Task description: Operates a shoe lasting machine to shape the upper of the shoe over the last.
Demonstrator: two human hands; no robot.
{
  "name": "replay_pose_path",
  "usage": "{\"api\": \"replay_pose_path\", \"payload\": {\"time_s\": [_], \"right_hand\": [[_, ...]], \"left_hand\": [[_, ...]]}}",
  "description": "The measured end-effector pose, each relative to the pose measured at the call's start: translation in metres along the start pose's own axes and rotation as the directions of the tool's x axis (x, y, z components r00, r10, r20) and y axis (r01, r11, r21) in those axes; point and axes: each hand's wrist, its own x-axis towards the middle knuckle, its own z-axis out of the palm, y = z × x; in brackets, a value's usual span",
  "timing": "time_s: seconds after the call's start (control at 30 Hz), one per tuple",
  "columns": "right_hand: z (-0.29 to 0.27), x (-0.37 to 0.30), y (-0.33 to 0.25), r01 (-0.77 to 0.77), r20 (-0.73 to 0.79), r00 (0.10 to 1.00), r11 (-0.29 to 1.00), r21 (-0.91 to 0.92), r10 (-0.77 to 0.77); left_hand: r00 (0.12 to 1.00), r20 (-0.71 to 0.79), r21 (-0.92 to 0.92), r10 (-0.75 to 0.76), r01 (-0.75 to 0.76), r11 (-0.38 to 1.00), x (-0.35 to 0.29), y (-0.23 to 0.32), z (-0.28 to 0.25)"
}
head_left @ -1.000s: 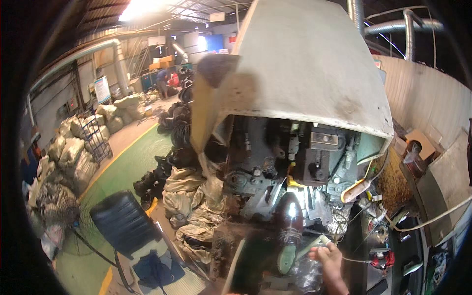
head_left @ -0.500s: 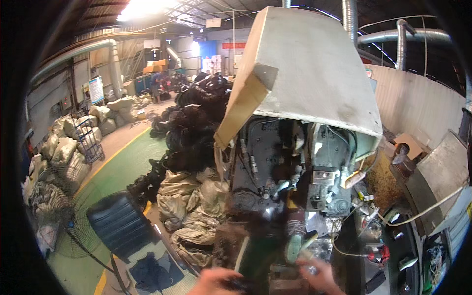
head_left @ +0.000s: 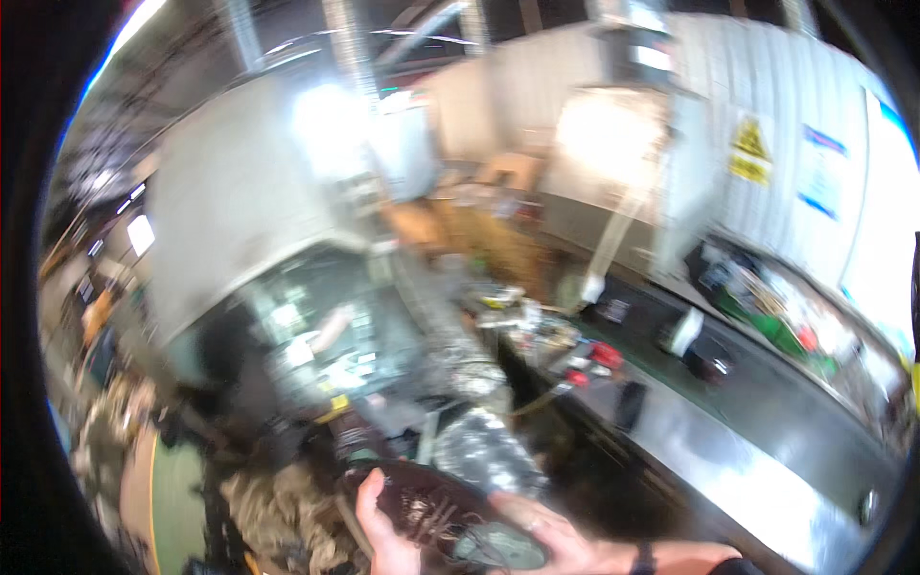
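the big grey machine [head_left: 249, 220] fills your left side, its open front close above your hands. on your right a long dark metal tabletop [head_left: 767, 450] runs away along the wall, its near edge just beside your right arm; small tools lie on its far part. low in the middle you hold a dark brown shoe [head_left: 431, 508], blurred: left hand [head_left: 383, 527] closed around its side, right hand [head_left: 551, 537] closed under the sole end.

Shoe [head_left: 436, 513] btwn both hands – machine [head_left: 287, 287] behind-left, workbench [head_left: 728, 431] w/ clutter to right.
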Motion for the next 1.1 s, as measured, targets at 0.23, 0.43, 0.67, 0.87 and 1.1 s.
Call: {"api": "replay_pose_path", "payload": {"time_s": [0.23,0.43,0.67,0.87,1.1], "right_hand": [[-0.144,-0.141,0.012,-0.372,-0.526,0.567,0.767,0.523,0.633],[-0.29,-0.353,0.028,-0.173,-0.67,-0.285,0.651,0.739,0.685],[-0.45,-0.686,0.014,-0.125,-0.694,-0.661,0.871,0.476,0.284],[-0.424,-0.463,0.193,-0.002,-0.679,-0.404,0.741,0.671,0.613],[-0.452,-0.337,0.342,-0.074,-0.457,-0.185,0.452,0.889,0.87]], "left_hand": [[0.841,0.267,0.45,-0.47,0.322,0.833,-0.017,-0.214,0.105],[0.462,0.391,0.902,-0.796,-0.02,0.431,-0.06,-0.351,0.091],[0.542,0.274,0.961,-0.794,-0.13,0.243,-0.057,-0.373,0.073],[0.773,0.229,0.968,-0.591,-0.115,0.225,-0.055,-0.331,0.025],[0.886,0.138,0.965,-0.443,-0.221,-0.14,-0.071,-0.293,0.002]]}}
